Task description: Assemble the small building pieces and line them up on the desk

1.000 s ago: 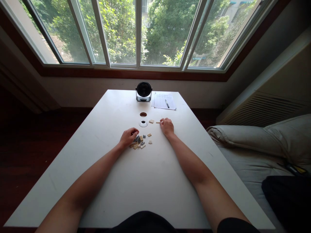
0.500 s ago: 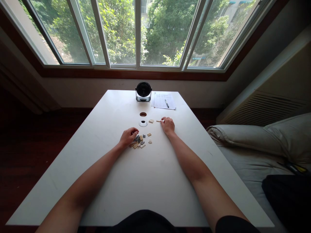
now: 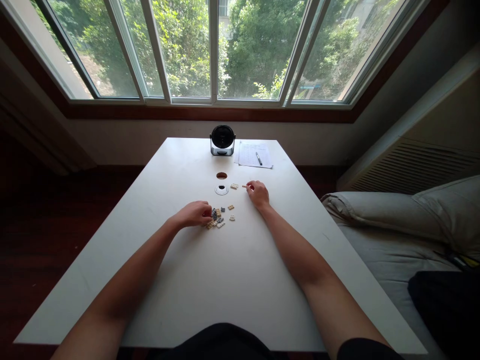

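Note:
My left hand [image 3: 197, 213] reaches over the left side of a small pile of toy building bricks [image 3: 217, 214], tan and grey. Its fingers are closed and point down into the pile; what they hold, if anything, is hidden. Farther back on the right, my right hand [image 3: 258, 194] pinches a narrow tan building brick [image 3: 245, 186] by one end. Just left of that brick lies a light studded brick [image 3: 234, 186]. A few loose bricks lie right of the pile: a tan one [image 3: 231, 207], a pale one [image 3: 232, 218] and a small grey one [image 3: 222, 209].
The white table [image 3: 210, 290] has a round hole [image 3: 221, 175] and a white ring [image 3: 221, 193] in its middle. At the far edge stand a small black fan [image 3: 222, 137] and paper [image 3: 249, 157] with a pen [image 3: 259, 159]. A couch [image 3: 375, 215] is to the right.
My left hand has shifted down and its fingers now dip over the pile's left side, covering bricks there. My right hand has barely moved; its brick looks slightly more tilted.

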The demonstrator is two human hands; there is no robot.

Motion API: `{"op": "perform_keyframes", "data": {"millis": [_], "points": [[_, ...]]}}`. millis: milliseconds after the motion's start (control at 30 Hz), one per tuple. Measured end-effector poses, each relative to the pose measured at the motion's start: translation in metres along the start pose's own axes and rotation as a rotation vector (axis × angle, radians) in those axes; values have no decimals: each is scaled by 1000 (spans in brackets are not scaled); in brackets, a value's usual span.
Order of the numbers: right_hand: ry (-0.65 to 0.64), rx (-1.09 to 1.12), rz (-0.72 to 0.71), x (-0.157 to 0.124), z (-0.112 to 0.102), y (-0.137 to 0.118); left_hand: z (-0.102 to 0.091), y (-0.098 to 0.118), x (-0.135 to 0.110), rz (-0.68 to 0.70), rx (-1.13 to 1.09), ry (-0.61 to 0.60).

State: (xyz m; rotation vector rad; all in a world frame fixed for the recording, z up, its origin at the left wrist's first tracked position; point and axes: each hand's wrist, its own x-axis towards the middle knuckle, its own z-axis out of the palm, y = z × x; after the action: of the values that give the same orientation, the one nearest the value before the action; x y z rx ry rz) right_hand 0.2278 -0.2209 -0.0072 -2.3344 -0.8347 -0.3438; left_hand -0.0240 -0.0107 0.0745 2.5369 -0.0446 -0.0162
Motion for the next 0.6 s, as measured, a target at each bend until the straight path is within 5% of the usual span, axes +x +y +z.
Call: {"op": "perform_keyframes", "data": {"millis": [600], "points": [[-1, 38, -45, -2, -3, -7, 11, -3, 3, 49, 34, -58]]}}
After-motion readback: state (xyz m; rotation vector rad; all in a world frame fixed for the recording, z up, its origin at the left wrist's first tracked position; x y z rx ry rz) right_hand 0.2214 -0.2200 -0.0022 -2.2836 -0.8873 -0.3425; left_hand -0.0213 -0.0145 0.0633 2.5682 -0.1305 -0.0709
